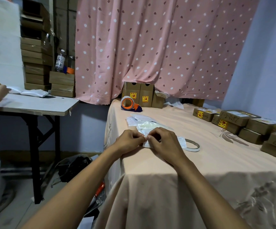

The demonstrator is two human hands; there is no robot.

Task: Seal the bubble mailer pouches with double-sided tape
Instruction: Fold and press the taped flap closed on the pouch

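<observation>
1. Bubble mailer pouch (145, 143) lies at the centre of the frame on the peach tablecloth (216, 166), close to the table's left edge.
2. We pinch its edge with our left hand (129, 140) and right hand (164, 142). They are drawn together, fingers curled, fingertips nearly meeting.
3. Just right of our right hand, the double-sided tape roll (192, 145) lies flat on the cloth.
4. Above the hands we see a loose pile of pouches (139, 119), then an orange tape dispenser (129, 104).
5. Labelled cardboard boxes (249, 124) are stacked at the right edge of the frame.
</observation>
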